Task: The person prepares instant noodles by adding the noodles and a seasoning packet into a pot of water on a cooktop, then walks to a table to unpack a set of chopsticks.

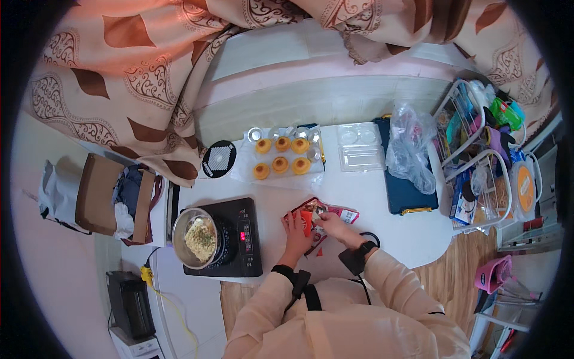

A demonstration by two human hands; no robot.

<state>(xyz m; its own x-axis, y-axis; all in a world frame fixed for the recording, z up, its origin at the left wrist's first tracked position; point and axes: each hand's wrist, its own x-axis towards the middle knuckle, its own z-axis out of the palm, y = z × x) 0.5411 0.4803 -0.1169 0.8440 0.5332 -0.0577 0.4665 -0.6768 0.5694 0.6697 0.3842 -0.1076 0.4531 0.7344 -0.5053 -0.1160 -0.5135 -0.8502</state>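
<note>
At the table's near edge, my left hand point(294, 234) has its fingers on the left side of a red packet point(307, 220), gripping it. My right hand point(335, 226) is closed in a pinch at the packet's upper right. A small silvery piece point(320, 211) shows at its fingertips; its kind is unclear. A red and white printed wrapper point(348, 215) lies under and beyond both hands. To the left, a steel pot point(177, 246) stands on a black induction cooktop point(242, 261). A pale block of instant noodles point(201, 240) with green flecks is in the pot.
Several egg tarts point(280, 165) and foil cups point(255, 134) lie on a clear sheet at the back. Right of them are a clear plastic tray point(362, 158), a blue board point(412, 200) with a plastic bag point(411, 149), and a white rack point(478, 158). An open cardboard box point(95, 194) stands far left.
</note>
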